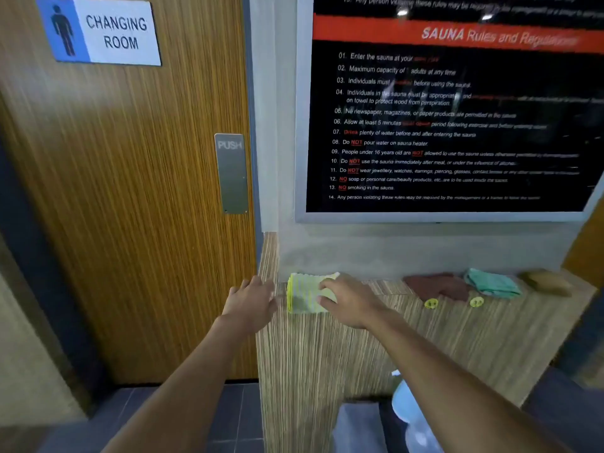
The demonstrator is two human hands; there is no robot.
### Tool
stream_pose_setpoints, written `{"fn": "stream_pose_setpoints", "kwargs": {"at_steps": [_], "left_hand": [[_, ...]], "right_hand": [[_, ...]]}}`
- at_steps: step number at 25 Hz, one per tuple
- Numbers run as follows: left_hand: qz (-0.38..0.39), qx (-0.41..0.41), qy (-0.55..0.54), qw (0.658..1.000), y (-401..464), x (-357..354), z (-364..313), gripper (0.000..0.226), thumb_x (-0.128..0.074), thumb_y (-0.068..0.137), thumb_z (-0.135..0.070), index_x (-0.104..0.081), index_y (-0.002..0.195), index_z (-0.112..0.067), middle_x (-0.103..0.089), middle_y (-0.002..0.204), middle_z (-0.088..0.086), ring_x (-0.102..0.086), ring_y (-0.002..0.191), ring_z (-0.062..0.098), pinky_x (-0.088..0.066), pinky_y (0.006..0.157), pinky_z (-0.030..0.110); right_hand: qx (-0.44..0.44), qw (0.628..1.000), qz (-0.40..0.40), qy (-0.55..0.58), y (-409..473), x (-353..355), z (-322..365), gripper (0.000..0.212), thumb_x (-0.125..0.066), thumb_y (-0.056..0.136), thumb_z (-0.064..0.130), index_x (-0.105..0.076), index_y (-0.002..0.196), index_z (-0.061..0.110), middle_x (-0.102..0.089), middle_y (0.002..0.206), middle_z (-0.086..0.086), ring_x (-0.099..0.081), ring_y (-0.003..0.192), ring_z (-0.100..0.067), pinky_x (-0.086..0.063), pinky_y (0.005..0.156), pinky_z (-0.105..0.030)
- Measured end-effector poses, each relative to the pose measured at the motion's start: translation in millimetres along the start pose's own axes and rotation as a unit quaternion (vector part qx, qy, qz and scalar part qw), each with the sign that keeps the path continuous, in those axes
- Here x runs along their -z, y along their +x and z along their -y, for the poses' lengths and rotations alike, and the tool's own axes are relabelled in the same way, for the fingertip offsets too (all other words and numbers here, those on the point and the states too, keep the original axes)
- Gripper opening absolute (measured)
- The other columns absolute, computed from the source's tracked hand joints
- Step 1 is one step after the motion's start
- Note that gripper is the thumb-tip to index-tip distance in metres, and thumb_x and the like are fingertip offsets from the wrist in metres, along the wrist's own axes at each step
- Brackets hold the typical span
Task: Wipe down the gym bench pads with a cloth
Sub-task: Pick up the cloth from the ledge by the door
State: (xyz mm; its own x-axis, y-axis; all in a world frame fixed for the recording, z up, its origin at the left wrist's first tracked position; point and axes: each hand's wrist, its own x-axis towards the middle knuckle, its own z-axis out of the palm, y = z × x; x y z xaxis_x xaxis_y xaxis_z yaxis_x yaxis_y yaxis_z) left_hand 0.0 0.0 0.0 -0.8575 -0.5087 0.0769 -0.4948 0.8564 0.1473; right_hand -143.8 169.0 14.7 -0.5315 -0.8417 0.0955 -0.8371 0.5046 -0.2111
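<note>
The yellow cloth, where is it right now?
In the head view, the yellow cloth lies folded at the left end of the wooden ledge, beside the door. The right hand rests on it.

Both bare forearms reach forward and up from the lower edge of the view, converging toward the middle. The left hand [250, 304] is seen from the back, fingers straight and loosely spread, holding nothing. The right hand [348, 300] lies palm down, slightly higher and further forward, its fingers bent over the folded cloth [305, 294] and gripping it.
</note>
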Motion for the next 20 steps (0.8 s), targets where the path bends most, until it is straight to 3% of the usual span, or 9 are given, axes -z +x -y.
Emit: {"fn": "stream_pose_setpoints", "kwargs": {"at_steps": [4, 7, 10, 13, 15, 20], "left_hand": [[-0.016, 0.031, -0.012, 0.999, 44.3, -30.3, 8.4, 0.031, -0.037, 0.103, -0.033, -0.050, 0.126, -0.019, -0.048, 0.131, 0.007, -0.046, 0.126, 0.028, -0.039, 0.102, 0.045], [-0.050, 0.052, -0.035, 0.997, 68.3, -58.9, 19.0, 0.032, -0.031, 0.104, -0.035, -0.046, 0.130, -0.024, -0.042, 0.141, 0.006, -0.041, 0.132, 0.031, -0.037, 0.104, 0.046], [-0.061, 0.070, -0.050, 0.994, 85.1, -82.0, 30.6, 0.048, -0.020, 0.105, -0.043, -0.028, 0.150, -0.029, -0.018, 0.164, 0.005, -0.015, 0.153, 0.027, -0.023, 0.119, 0.047], [-0.069, 0.072, -0.048, 0.994, 97.1, -98.4, 39.4, 0.061, -0.008, 0.102, -0.053, -0.014, 0.157, -0.027, -0.003, 0.168, 0.005, -0.002, 0.155, 0.023, -0.016, 0.123, 0.045], [-0.089, 0.062, -0.057, 0.992, 101.2, -102.3, 42.3, 0.072, 0.002, 0.097, -0.058, -0.017, 0.158, -0.024, -0.004, 0.168, 0.005, -0.004, 0.155, 0.023, -0.018, 0.124, 0.044], [-0.126, 0.043, -0.064, 0.989, 106.7, -109.6, 45.7, 0.060, -0.012, 0.103, -0.046, -0.037, 0.152, -0.021, -0.024, 0.164, 0.007, -0.019, 0.153, 0.022, -0.024, 0.122, 0.040]], "right_hand": [[0.083, 0.996, 0.042, -0.014, 41.7, -25.3, -30.9, 0.050, -0.047, 0.096, 0.049, -0.045, 0.141, 0.027, -0.047, 0.142, -0.002, -0.042, 0.134, -0.026, -0.039, 0.106, -0.046], [0.207, 0.975, 0.045, -0.069, 72.7, -40.6, -49.6, 0.063, -0.047, 0.097, 0.053, -0.030, 0.151, 0.027, -0.027, 0.159, 0.000, -0.022, 0.147, -0.019, -0.026, 0.117, -0.043], [0.310, 0.942, 0.061, -0.116, 106.5, -58.4, -63.9, 0.075, -0.044, 0.096, 0.058, -0.010, 0.156, 0.028, 0.002, 0.166, 0.000, 0.005, 0.152, -0.013, -0.005, 0.122, -0.035], [0.398, 0.903, 0.068, -0.150, 135.7, -75.4, -71.2, 0.083, -0.037, 0.096, 0.064, 0.006, 0.157, 0.028, 0.019, 0.164, 0.000, 0.018, 0.150, -0.014, 0.002, 0.123, -0.035], [0.429, 0.887, 0.070, -0.157, 144.0, -80.0, -73.7, 0.087, -0.035, 0.095, 0.067, 0.011, 0.156, 0.025, 0.022, 0.163, -0.001, 0.021, 0.150, -0.014, 0.005, 0.124, -0.037], [0.440, 0.883, 0.067, -0.149, 148.1, -87.2, -76.8, 0.086, -0.046, 0.098, 0.048, 0.014, 0.155, 0.024, 0.023, 0.163, 0.000, 0.019, 0.151, -0.015, 0.001, 0.124, -0.037]]}}
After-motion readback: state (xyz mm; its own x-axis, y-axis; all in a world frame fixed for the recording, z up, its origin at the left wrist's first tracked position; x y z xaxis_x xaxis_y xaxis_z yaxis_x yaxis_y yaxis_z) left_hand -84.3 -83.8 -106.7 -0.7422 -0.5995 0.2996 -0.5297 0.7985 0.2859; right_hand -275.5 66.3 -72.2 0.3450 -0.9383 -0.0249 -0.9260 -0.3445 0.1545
